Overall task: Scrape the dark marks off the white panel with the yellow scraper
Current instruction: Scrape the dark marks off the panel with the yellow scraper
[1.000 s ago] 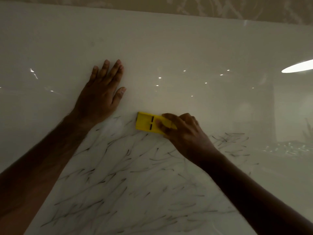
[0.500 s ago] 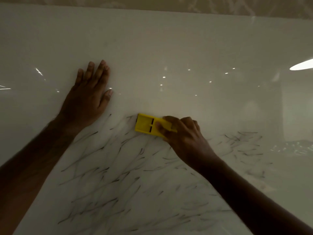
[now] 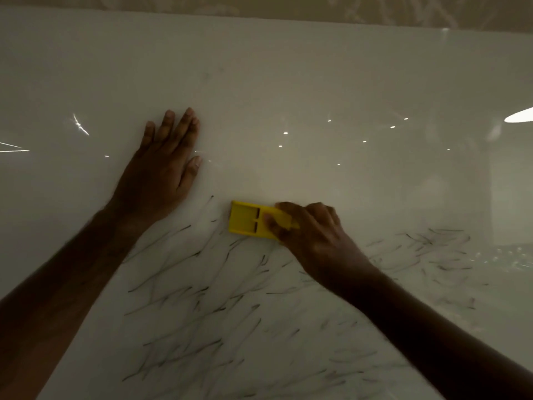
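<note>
A glossy white panel [image 3: 317,82] fills the view. Thin dark marks [image 3: 207,307] streak its lower half, with another patch of them at the right. My right hand [image 3: 314,238] grips the yellow scraper [image 3: 248,219], which lies flat on the panel at the upper edge of the marked area, its free end pointing left. My left hand [image 3: 164,171] rests flat on the panel up and to the left of the scraper, fingers extended and holding nothing.
The panel's far edge [image 3: 288,20] runs along the top, with a patterned beige surface [image 3: 259,4] beyond it. Bright light reflections [image 3: 519,115] glare on the panel at the right. The upper half of the panel is unmarked.
My left hand slid left across the panel and has now come back right a little. The scraper shifted slightly left along the top of the marks.
</note>
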